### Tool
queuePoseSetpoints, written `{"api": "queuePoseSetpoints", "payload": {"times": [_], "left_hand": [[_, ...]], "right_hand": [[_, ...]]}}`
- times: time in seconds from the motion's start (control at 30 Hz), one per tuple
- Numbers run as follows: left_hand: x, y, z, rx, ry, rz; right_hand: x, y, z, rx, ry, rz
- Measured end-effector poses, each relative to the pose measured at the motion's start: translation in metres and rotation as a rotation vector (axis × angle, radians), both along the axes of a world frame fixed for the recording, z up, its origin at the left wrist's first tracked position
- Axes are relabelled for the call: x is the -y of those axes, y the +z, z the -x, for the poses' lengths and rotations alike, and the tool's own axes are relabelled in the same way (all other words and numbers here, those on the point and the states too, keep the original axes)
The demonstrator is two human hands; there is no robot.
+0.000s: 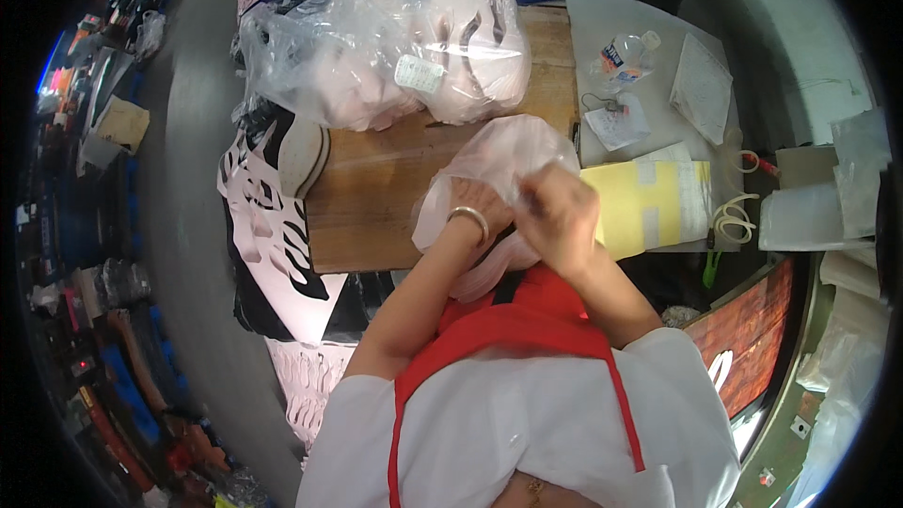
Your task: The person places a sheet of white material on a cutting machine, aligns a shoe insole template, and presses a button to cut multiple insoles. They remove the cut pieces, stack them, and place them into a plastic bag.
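In front of me, over the near edge of a wooden board [376, 169], is a translucent plastic bag [522, 136] with something pale pink showing through it. My left hand [482, 199], a bangle at its wrist, reaches in at the bag's near side. Film covers its fingers, so their pose is unclear. Close beside it on the right, my right hand [562, 212] is closed in a fist and grips the bag's gathered film. Motion blurs its fingertips.
Beyond lie large clear bags [376, 47] filled with pale pink pieces. Pink cut-out material [273, 226] hangs at the left edge. To the right are a yellow pad [616, 207], a plastic bottle [628, 58], paper slips [616, 122] and a green-handled tool [711, 268].
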State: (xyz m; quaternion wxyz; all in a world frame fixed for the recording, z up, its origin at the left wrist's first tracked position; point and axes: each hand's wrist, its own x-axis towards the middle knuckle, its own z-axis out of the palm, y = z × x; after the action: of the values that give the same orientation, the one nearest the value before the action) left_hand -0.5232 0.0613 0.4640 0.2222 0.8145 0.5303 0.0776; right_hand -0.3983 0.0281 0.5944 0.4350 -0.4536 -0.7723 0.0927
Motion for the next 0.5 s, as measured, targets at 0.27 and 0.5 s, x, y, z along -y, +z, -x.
{"api": "queuePoseSetpoints", "payload": {"times": [0.27,0.5], "left_hand": [[0.001,0.001,0.007,0.147,0.019,-0.294],[0.053,0.001,0.093,0.321,-0.071,0.078]], "right_hand": [[0.062,0.026,-0.023,0.306,-0.276,0.154],[0.089,0.018,-0.020,0.011,0.063,0.452]]}}
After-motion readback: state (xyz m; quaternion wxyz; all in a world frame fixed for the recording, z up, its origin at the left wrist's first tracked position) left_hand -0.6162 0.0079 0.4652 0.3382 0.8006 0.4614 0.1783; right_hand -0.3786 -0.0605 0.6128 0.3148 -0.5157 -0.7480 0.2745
